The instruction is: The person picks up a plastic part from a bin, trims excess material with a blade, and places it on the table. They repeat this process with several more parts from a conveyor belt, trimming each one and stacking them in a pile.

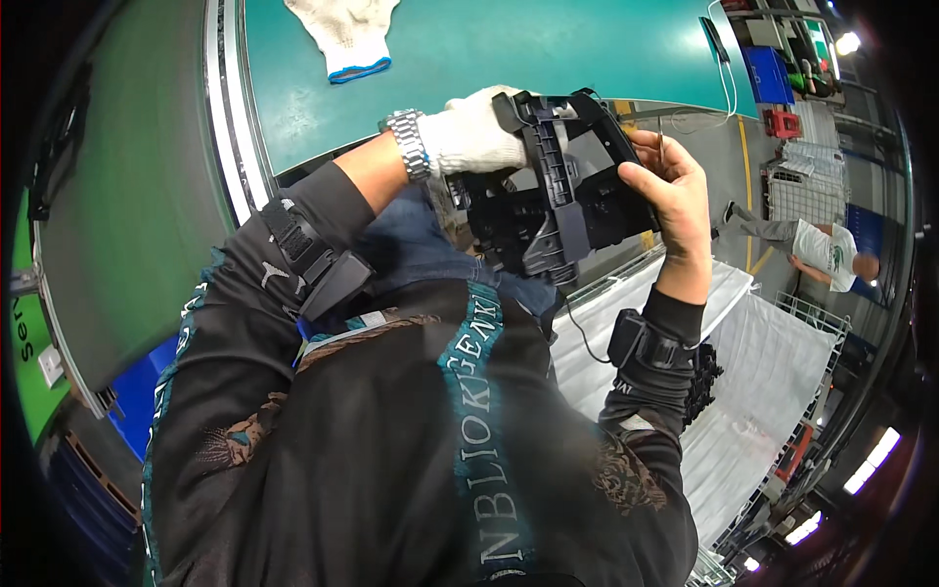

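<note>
A black plastic frame (558,186) with ribs, brackets and open gaps is held up in front of my body, off the near edge of the green table. My left hand (479,132), in a white knitted glove, is closed around its left upper side; most of the fingers are hidden behind the part. Bare, my right hand (675,186) is at the frame's right edge, thumb against it and the other fingers bent. A thin, dark upright piece shows by those fingers, too small to name. A cable hangs below the frame.
The green table (469,49) carries a loose white glove (347,34) with a blue cuff. Along the left runs a dark green belt (127,225) with a metal rail. White-covered racks (753,382) stand at right, and a person (822,254) is farther off.
</note>
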The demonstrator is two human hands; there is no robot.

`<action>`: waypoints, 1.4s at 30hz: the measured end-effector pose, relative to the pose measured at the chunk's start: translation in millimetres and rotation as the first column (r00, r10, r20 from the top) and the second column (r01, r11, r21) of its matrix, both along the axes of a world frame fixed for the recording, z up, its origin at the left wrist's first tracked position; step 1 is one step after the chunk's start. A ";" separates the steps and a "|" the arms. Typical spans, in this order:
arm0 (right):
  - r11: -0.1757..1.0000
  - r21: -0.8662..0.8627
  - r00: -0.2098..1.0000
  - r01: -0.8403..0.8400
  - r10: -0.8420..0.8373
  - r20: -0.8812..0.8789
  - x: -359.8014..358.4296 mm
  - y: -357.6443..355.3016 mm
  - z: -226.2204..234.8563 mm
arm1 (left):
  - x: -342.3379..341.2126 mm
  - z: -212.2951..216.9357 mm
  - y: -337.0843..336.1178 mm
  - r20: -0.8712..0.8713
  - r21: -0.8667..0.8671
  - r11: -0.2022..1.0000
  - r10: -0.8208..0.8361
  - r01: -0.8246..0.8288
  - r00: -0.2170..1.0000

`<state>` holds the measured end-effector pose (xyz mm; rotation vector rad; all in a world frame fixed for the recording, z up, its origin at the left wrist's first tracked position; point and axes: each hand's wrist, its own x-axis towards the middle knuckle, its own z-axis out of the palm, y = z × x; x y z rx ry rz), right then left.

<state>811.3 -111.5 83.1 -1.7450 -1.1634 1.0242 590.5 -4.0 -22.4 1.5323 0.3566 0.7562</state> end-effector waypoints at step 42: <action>0.985 0.103 0.984 0.137 -0.123 -0.131 -76.5 -50.5 -36.0 | 1.0 19.0 -22.5 -0.433 0.356 0.913 0.350 -0.200 0.830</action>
